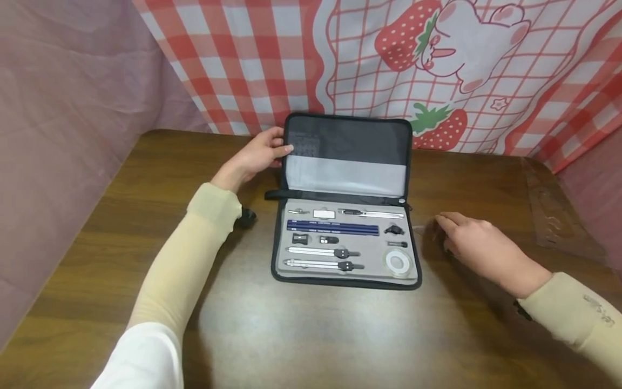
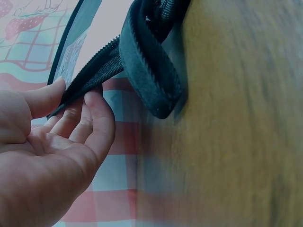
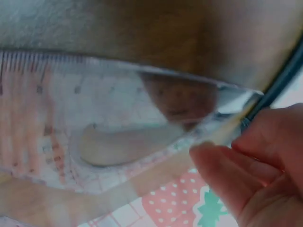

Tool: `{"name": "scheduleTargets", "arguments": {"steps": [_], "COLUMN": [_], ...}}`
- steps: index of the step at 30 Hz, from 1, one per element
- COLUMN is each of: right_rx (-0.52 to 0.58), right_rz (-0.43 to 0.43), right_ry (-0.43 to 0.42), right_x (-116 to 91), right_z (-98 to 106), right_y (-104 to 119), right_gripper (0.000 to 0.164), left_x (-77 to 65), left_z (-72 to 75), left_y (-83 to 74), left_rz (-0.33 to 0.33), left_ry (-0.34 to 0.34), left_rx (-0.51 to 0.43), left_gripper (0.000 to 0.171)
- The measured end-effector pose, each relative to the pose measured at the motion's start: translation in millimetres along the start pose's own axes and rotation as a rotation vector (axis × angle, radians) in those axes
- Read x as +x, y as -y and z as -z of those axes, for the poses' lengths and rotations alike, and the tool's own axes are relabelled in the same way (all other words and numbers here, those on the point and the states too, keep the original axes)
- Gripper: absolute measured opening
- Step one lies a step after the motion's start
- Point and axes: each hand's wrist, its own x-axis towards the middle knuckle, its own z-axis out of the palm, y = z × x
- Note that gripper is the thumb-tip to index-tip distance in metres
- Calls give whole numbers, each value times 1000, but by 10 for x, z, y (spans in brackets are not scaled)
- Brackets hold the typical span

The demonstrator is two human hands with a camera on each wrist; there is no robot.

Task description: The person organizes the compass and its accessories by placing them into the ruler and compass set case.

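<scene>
A black zip-up drawing-instrument case (image 1: 347,282) lies unfolded on the table, its lid (image 1: 347,140) leaning up at the back. My left hand (image 1: 262,154) grips the lid's left edge; in the left wrist view the thumb is on the inner side, the fingers behind the zip edge (image 2: 90,78). Just right of the case, my right hand (image 1: 481,246) pinches a clear set square (image 3: 113,104) with ruler marks and a curved cutout. Its pointed end reaches the case's edge. The grey foam insert (image 1: 369,251) holds two compasses (image 1: 316,265), blue pencils (image 1: 332,228) and a white eraser (image 1: 324,214).
Also in the insert are a sharpener (image 1: 300,238), a white ring-shaped roll (image 1: 398,263) and small black fittings (image 1: 394,230). Another clear plastic piece (image 1: 559,221) lies at the table's right. A strawberry-print cloth (image 1: 262,59) hangs behind the table.
</scene>
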Motion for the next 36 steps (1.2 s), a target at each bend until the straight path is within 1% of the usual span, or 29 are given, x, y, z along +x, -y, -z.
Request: {"name": "scheduleTargets", "arguments": {"steps": [2,4,6,8,9,11,17,22,27,31,33,34,35,36], "right_rx": [46,88,128,179,196,223,261,258,281,280,272,267,266,264], "right_rz": [-75,-145,-186,-201,-198,-195,-222,-228,-211,-206,-218,-225,-232,-239], "right_ry": [45,148,263,360,388,414,445,445,385,319,299,295,295,295], "right_x": [-36,-89,-136,-161,-161,-148,-90,-113,-158,-199,-228,-248,-271,-302], "right_z": [67,130,171,182,176,155,107,83,61,78,93,97,101,103], "right_y": [-19,-51,-89,-129,-149,-182,-232,-250,-272,-345,-410,-448,-488,-530], "right_gripper": [32,29,28,29,29,29,40,41,32,29,29,29,31,34], "left_x": [6,13,20,22,22,22,23,14,10,23,21,16,7,-9], "left_z": [-9,-15,-15,-10,-8,-6,-29,-51,-53,-56,-54,-51,-48,-42], "left_y": [-12,-26,-38,-44,-45,-44,-34,-43,-52,-41,-34,-33,-35,-45], "left_rz": [-2,-5,-11,-11,-11,-13,-9,-2,-1,2,15,23,30,38], "left_ry": [5,12,15,9,7,4,5,12,8,7,-5,-14,-29,-45], "left_rx": [-2,-2,-4,-3,-2,-1,-4,0,7,15,44,74,113,171], "left_gripper": [42,42,41,40,40,40,40,40,41,43,48,50,51,53]}}
